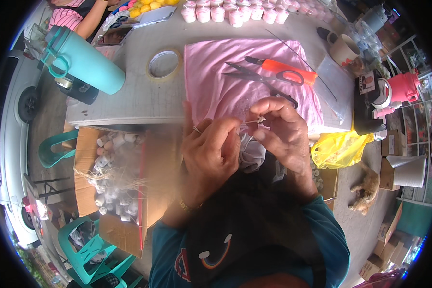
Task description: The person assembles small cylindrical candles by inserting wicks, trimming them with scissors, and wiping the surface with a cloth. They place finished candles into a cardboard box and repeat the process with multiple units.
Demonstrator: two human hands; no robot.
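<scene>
Over the near edge of the table, my left hand [211, 149] pinches a thin whitish string between thumb and forefinger, its forefinger bent and a ring on one finger. The string [248, 122] runs a short way across to my right hand [285, 137]. There the thumb and curled fingers close around its small knotted end [260, 120]. Just beyond my hands lies a pink cloth [211, 72]. Black-handled scissors [266, 78] rest on it, their blades pointing left, beside an orange-handled cutter [288, 70]. A thin dark rod [302, 62] crosses the cloth's right side.
Many pink cups [236, 18] stand at the back. To the left are a tape roll [164, 65] and a turquoise bottle [89, 62]. Below sits a cardboard box [89, 199] of white pieces. A yellow bag [338, 149], a mug [344, 49], a cat [366, 189] and another person's arm [93, 19] also show.
</scene>
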